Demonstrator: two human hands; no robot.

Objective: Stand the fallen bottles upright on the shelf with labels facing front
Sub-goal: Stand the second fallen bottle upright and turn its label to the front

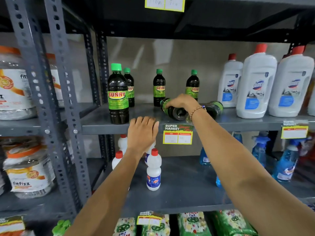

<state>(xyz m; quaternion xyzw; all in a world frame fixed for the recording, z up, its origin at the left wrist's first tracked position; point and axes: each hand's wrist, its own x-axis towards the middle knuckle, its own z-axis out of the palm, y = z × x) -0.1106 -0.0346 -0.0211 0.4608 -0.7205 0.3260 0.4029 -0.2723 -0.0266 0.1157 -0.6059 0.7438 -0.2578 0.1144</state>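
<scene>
Grey metal shelf point(102, 124) carries a fallen bottle point(173, 110) near its front edge; the right hand point(183, 103) fingers wrap around it, the left hand point(142, 133) fingers rest together on the edge.

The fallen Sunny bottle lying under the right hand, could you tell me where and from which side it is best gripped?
Grip the fallen bottle around its labelled middle, coming from above, roughly where the right hand already rests. It lies on its side with its base toward the shelf edge, so the round body is exposed on top. A second fallen bottle lies close to its right, probably crowding a side approach.
</scene>
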